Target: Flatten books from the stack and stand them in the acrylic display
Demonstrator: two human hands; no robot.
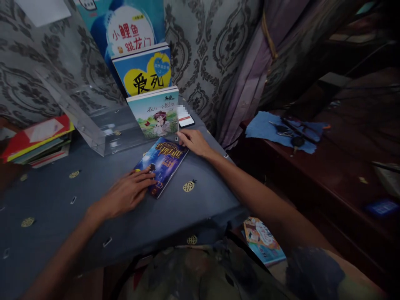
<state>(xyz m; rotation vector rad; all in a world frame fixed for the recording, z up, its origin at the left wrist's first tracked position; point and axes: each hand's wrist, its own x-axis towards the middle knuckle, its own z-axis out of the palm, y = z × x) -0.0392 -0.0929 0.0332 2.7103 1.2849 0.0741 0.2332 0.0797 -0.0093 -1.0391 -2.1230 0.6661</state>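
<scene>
Head view: the clear rack [83, 125] is hard to make out, its see-through panels being partly lost against the patterned curtain [200, 58]. Behind its right end, the tall blue book [133, 29] is cut off by the top edge and covered below by the yellow-heart book [142, 66], which is itself overlapped by the pale green book [156, 114]. The upper part of the phone [186, 121], right of the rack, is blurred into blocks. Far right of the rack, small dark items [289, 129] are laid on a blue cloth [258, 129]; their kinds cannot be told for certain.

These three books are stood upright in tiers at the rack's right end; how they are supported by it is not clear. Left of the rack, thin books [40, 141] are piled under a red cover.

In front of the rack, the blue-purple book [170, 166] is laid flat on the bench [206, 200], face up and slanted, with gold lettering and a glossy, starry cover. Its lower left part is hidden by the left hand [128, 191], which is spread open, palm down. The right hand [196, 143] is bent at the book's upper right corner, its fingers curled; whether anything is gripped cannot be told.
</scene>
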